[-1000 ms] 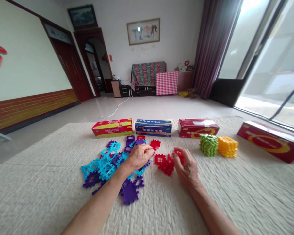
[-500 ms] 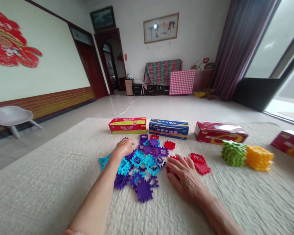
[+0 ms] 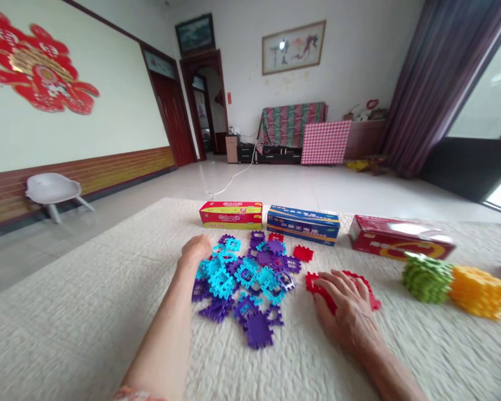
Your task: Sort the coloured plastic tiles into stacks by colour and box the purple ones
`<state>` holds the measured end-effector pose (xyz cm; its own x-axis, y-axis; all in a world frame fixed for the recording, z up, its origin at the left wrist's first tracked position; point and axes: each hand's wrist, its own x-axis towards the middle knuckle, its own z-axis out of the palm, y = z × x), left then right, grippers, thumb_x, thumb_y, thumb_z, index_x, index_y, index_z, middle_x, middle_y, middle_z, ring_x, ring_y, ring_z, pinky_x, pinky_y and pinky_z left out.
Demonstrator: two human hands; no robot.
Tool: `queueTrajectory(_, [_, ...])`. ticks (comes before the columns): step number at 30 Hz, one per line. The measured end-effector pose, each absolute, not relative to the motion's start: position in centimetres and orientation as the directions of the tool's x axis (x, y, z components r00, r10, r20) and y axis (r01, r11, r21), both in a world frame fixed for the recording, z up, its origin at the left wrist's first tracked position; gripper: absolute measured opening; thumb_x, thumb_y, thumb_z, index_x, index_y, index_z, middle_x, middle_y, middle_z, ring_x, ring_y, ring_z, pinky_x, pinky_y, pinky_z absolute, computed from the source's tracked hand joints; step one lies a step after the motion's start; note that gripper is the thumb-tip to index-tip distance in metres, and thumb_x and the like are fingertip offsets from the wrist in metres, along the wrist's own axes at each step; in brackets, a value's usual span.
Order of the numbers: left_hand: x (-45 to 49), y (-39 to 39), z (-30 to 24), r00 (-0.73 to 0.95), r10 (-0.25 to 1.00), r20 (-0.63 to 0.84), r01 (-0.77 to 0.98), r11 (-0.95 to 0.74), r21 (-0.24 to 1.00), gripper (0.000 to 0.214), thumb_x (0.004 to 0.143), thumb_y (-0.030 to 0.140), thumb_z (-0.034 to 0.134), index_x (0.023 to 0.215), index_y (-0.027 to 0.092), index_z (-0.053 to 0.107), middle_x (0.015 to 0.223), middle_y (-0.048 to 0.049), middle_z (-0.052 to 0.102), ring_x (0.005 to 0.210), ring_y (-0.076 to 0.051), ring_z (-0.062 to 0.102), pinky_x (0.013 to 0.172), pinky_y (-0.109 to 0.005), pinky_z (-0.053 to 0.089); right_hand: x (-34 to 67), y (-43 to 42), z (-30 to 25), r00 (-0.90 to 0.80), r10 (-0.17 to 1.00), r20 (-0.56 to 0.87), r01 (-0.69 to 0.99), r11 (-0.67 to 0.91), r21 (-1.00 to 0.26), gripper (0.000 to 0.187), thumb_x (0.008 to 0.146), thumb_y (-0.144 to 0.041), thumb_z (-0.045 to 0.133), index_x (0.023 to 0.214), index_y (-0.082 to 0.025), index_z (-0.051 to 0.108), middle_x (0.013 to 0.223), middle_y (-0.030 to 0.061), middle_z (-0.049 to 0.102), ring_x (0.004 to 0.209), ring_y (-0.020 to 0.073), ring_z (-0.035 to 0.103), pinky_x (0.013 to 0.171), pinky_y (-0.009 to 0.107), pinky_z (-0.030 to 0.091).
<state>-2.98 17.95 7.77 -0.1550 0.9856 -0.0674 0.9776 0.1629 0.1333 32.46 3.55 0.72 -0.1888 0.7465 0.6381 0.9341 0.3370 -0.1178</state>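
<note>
Before a tiled floor (image 3: 325, 189), the right hand (image 3: 350, 312) is lying open-gripped over red pieces (image 3: 313, 283) on the quilted table (image 3: 87, 312); the left hand (image 3: 195, 249) is curling, grip unclear.

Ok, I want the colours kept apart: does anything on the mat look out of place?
Yes. The cyan and purple pieces lie jumbled in one heap by the left hand, unlike the neat green stack and yellow stack. One stray red piece lies apart from the red pieces under the right hand.

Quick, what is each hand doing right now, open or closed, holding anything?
Left hand: fingers hidden behind it, at the blue and purple pieces; cannot be told.
Right hand: open, flat on the red pieces.
</note>
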Motion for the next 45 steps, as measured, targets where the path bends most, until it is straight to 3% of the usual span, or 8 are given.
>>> queueTrajectory(12, [-2.4, 18.0, 5.7, -0.166, 0.983, -0.079, 0.972, 0.177, 0.154, 0.027, 0.075, 0.028, 0.059, 0.099, 0.027, 0.07, 0.11, -0.0083, 0.07, 0.1, -0.022, 0.065, 0.073, -0.025, 0.047, 32.8, 3.8, 0.4, -0.194, 0.727, 0.659, 0.933, 0.344, -0.104, 0.024, 0.083, -0.034, 0.052, 0.1, -0.025, 0.066, 0.108, 0.0055, 0.068, 0.109, 0.0293, 0.055, 0.095, 0.051, 0.036])
queueTrajectory(17, [-2.4, 18.1, 5.4, -0.13, 0.987, -0.097, 0.976, 0.145, 0.165, 0.027, 0.073, 0.028, 0.061, 0.098, 0.029, 0.07, 0.105, -0.0057, 0.072, 0.094, -0.021, 0.066, 0.072, -0.024, 0.046, 32.7, 3.6, 0.4, -0.196, 0.753, 0.629, 0.935, 0.336, -0.111, 0.026, 0.083, -0.037, 0.053, 0.102, -0.025, 0.066, 0.108, 0.0056, 0.069, 0.109, 0.0306, 0.055, 0.094, 0.053, 0.036])
queueTrajectory(22, [-2.7, 18.5, 4.7, -0.096, 0.992, -0.083, 0.979, 0.109, 0.172, 0.042, 0.072, 0.021, 0.06, 0.113, 0.029, 0.064, 0.117, -0.0065, 0.067, 0.105, -0.021, 0.062, 0.079, -0.024, 0.044, 32.7, 3.7, 0.5, -0.19, 0.76, 0.621, 0.932, 0.339, -0.13, 0.024, 0.084, -0.036, 0.052, 0.1, -0.025, 0.066, 0.109, 0.0053, 0.068, 0.109, 0.0301, 0.055, 0.095, 0.052, 0.036])
queueTrajectory(27, [-2.5, 18.2, 5.4, -0.111, 0.991, -0.073, 0.98, 0.121, 0.155, 0.041, 0.073, 0.024, 0.06, 0.114, 0.029, 0.063, 0.117, -0.0065, 0.067, 0.105, -0.021, 0.062, 0.082, -0.025, 0.044, 32.7, 3.7, 0.5, -0.201, 0.763, 0.614, 0.932, 0.342, -0.12, 0.024, 0.085, -0.035, 0.051, 0.102, -0.025, 0.065, 0.111, 0.0054, 0.067, 0.111, 0.0291, 0.054, 0.096, 0.051, 0.035])
queueTrajectory(31, [-2.2, 17.3, 7.3, -0.136, 0.991, 0.013, 0.978, 0.132, 0.162, 0.044, 0.071, 0.025, 0.062, 0.115, 0.026, 0.062, 0.117, -0.0091, 0.067, 0.106, -0.025, 0.061, 0.084, -0.029, 0.046, 32.7, 3.7, 0.4, -0.219, 0.765, 0.606, 0.932, 0.347, -0.101, 0.026, 0.084, -0.034, 0.051, 0.105, -0.024, 0.063, 0.114, 0.0061, 0.066, 0.113, 0.0293, 0.053, 0.097, 0.051, 0.034])
queueTrajectory(35, [-1.9, 16.3, 9.2, -0.134, 0.98, 0.146, 0.976, 0.105, 0.191, 0.046, 0.073, 0.013, 0.056, 0.117, 0.023, 0.061, 0.116, -0.0085, 0.067, 0.108, -0.022, 0.06, 0.087, -0.027, 0.045, 32.6, 3.6, 0.4, -0.221, 0.798, 0.561, 0.946, 0.316, -0.076, 0.033, 0.083, -0.035, 0.052, 0.112, -0.022, 0.061, 0.119, 0.0079, 0.063, 0.116, 0.0318, 0.05, 0.098, 0.054, 0.031])
queueTrajectory(40, [-1.0, 16.3, 10.4, -0.105, 0.953, 0.283, 0.961, 0.024, 0.276, 0.039, 0.075, 0.012, 0.051, 0.109, 0.022, 0.067, 0.102, -0.0048, 0.072, 0.098, -0.02, 0.064, 0.087, -0.026, 0.046, 32.3, 3.4, 0.7, -0.193, 0.834, 0.517, 0.959, 0.272, -0.082, 0.032, 0.083, -0.036, 0.051, 0.111, -0.024, 0.061, 0.118, 0.008, 0.063, 0.116, 0.0332, 0.048, 0.097, 0.057, 0.029])
queueTrajectory(45, [2.4, 16.7, 9.7, 0.008, 0.943, 0.333, 0.864, -0.173, 0.472, 0.034, 0.075, 0.013, 0.051, 0.101, 0.021, 0.071, 0.086, -0.0021, 0.074, 0.081, -0.016, 0.066, 0.077, -0.023, 0.049, 31.8, 3.1, 1.0, -0.126, 0.852, 0.507, 0.969, 0.215, -0.121, 0.028, 0.082, -0.033, 0.053, 0.106, -0.022, 0.062, 0.113, 0.0077, 0.065, 0.116, 0.0325, 0.048, 0.098, 0.056, 0.027])
